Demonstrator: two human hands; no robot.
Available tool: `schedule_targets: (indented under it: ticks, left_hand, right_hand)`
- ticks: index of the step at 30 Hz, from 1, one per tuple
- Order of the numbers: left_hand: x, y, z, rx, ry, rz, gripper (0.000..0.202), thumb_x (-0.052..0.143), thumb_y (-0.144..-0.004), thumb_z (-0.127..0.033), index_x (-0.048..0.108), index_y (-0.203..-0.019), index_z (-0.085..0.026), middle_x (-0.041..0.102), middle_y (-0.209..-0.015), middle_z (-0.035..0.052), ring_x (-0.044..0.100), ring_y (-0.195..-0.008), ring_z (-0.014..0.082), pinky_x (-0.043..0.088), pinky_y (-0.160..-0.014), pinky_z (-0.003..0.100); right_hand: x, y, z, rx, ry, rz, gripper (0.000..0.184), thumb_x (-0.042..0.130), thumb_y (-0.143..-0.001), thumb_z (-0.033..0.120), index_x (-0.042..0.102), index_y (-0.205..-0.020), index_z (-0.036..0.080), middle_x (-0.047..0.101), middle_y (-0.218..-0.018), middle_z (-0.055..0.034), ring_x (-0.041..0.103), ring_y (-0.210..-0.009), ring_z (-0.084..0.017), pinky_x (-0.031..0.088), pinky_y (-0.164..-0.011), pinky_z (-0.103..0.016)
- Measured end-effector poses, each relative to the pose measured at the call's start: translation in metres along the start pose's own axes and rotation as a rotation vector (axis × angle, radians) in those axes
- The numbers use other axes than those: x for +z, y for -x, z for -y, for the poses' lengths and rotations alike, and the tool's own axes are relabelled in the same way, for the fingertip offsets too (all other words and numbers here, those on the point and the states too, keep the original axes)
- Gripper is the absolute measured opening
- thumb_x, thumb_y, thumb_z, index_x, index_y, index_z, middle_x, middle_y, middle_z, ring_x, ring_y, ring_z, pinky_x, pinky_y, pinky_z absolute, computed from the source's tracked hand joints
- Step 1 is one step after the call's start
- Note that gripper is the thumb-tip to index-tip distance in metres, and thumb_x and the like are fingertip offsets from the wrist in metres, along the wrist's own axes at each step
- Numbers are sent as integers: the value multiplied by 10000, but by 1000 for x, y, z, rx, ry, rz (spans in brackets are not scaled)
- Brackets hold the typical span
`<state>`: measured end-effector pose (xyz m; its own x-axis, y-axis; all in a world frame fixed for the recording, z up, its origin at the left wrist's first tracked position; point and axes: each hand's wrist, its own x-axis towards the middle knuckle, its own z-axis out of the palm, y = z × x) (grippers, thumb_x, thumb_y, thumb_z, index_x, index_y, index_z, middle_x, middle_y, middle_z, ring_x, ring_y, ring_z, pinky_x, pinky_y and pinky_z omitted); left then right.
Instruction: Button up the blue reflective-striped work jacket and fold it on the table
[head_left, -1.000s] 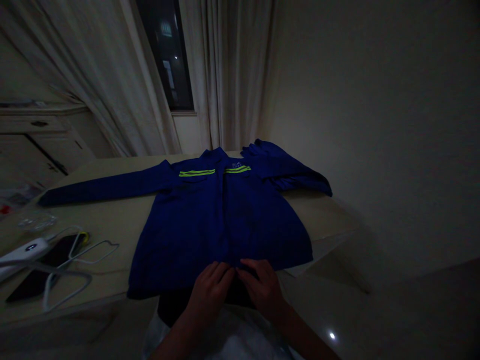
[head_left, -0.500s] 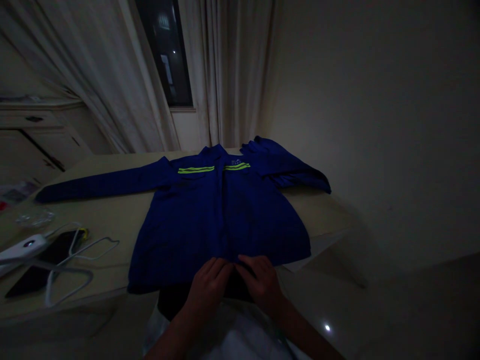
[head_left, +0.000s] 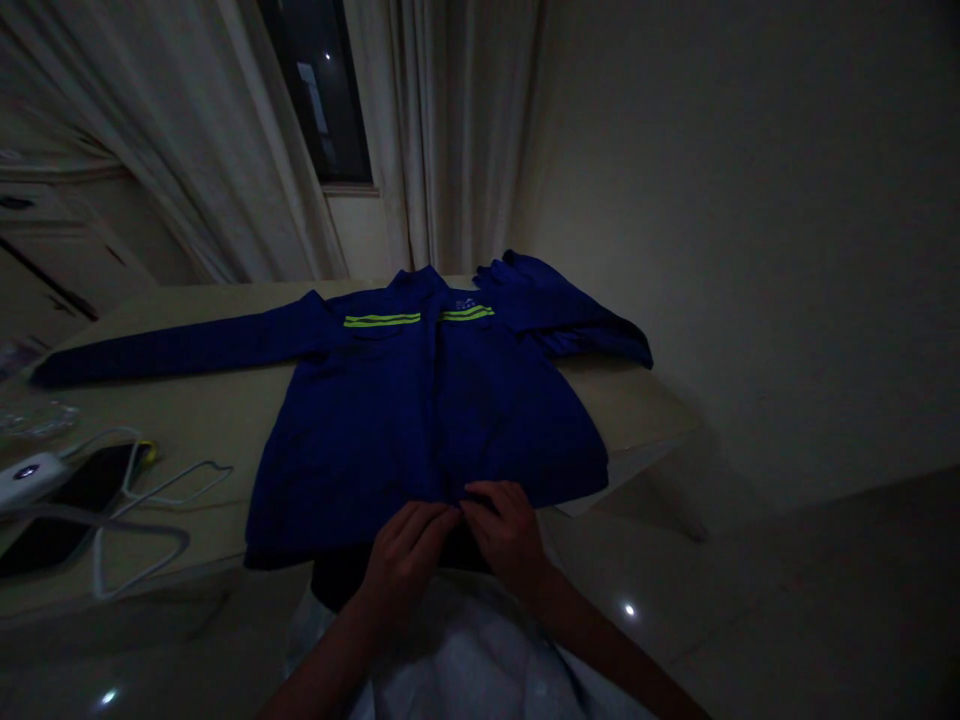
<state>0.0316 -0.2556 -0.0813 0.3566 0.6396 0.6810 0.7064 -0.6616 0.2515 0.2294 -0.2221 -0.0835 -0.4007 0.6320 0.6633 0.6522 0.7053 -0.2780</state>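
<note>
Blue jacket [head_left: 420, 420] under left hand [head_left: 405, 565], right hand [head_left: 506, 535]; phone [head_left: 71, 510], hanger [head_left: 186, 545] beside.

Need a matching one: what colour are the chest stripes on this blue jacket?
The chest stripes are bright yellow-green, best seen in the head view.

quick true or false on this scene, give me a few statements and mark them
1. The jacket is dark blue with yellow-green chest stripes. True.
2. The left hand and right hand are both at the jacket's bottom edge. True.
3. Both sleeves lie stretched out flat. False: the sleeve on the view's right is folded back.
4. The phone lies on the jacket. False: it lies on the table left of the jacket, by a white hanger.
5. Curtains hang beside the window. True.
</note>
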Motion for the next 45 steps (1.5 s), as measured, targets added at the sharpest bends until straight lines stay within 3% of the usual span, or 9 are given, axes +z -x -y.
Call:
schedule_targets:
  ticks: [6,12,16,21,26,30,35,40,45]
  left_hand:
    - [-2,0,8,-10,-83,20,204,535,-1014,-129,692,-1130,-189,754,-1024,75,660,-846,180,549,-782,336]
    - [4,5,11,71,-67,-59,258,504,-997,-65,673,-1166,-161,761,-1001,84,668,-851,183,540,-789,336]
    - [1,7,13,111,-48,-63,268,516,-997,-70,671,-1194,-165,765,-1013,85,688,-897,180,563,-819,323]
    - [-6,12,13,60,-38,-83,266,553,-989,-105,696,-1196,-189,741,-1048,95,685,-954,186,584,-830,313]
    - [-8,7,14,187,-74,-95,267,536,-986,-68,704,-1173,-159,727,-1030,102,648,-943,191,563,-836,330]
    - [-10,4,16,293,-145,-73,249,502,-1001,-69,712,-1116,-138,733,-1016,99,635,-926,193,541,-852,350]
    - [-6,2,14,300,-221,-54,278,451,-1020,-79,711,-1081,-155,748,-1012,80,641,-900,199,519,-837,381]
    - [-2,-10,9,316,-205,-107,250,460,-1015,-74,695,-1018,-161,738,-902,60,614,-764,165,504,-745,354]
    - [-1,-12,10,329,-155,-145,212,497,-1012,-77,692,-1045,-153,754,-926,64,634,-786,162,510,-736,342]
  right_hand:
    - [-1,10,-6,-89,-9,-32,156,642,-992,142,759,-1027,240,757,-1085,-64,675,-939,-210,485,-855,-383]
    - [0,6,0,-107,11,-28,204,576,-1009,114,743,-977,227,744,-1007,-65,658,-896,-205,484,-830,-378]
    - [-8,-5,-2,42,-47,71,85,692,-968,204,750,-1022,234,727,-1095,-83,663,-998,-233,509,-887,-406]
    - [-31,-25,-5,190,-152,239,402,830,-865,454,748,-1210,265,648,-1349,-112,625,-1185,-282,524,-985,-451]
    - [-38,-44,-2,-10,-113,390,326,677,-971,266,713,-1291,319,553,-1540,-77,539,-1335,-280,465,-1063,-483]
    - [-34,-55,-9,-48,-170,510,179,697,-949,273,729,-1126,283,642,-1424,-77,556,-1332,-262,432,-1077,-491]
    - [-37,-64,-16,-109,-197,530,66,719,-903,191,692,-905,251,659,-1414,-44,569,-1322,-257,386,-1093,-503]
    - [-40,-82,-24,-300,-291,569,133,678,-863,120,640,-886,246,735,-1282,-2,619,-1269,-195,382,-1083,-413]
    - [-31,-114,-43,-399,-428,783,102,672,-924,178,600,-882,237,753,-1035,48,671,-1075,-149,356,-1038,-367]
